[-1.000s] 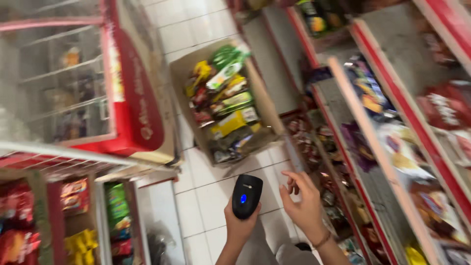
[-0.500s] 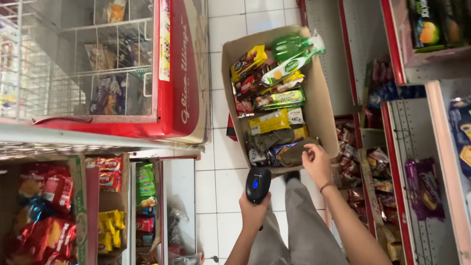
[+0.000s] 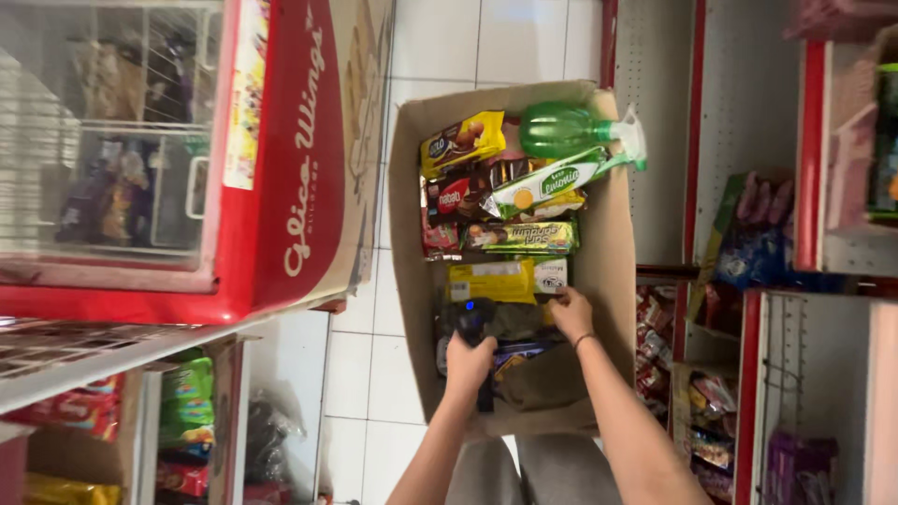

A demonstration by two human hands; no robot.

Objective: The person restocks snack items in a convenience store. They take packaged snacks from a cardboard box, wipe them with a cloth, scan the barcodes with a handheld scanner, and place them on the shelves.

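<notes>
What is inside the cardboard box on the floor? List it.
The cardboard box holds snack packets, a yellow packet and a green spray bottle. Both hands reach in, the left hand gripping a black scanner. Lower layers are covered.

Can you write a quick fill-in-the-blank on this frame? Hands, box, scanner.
1. The left hand grips a black handheld ____.
2. The right hand touches a ____ packet inside the box.
3. The snack packets lie in an open ____ box on the tiled floor.
4. At the box's far end lies a ____ plastic bottle.

Missing words: scanner; yellow; cardboard; green
</notes>
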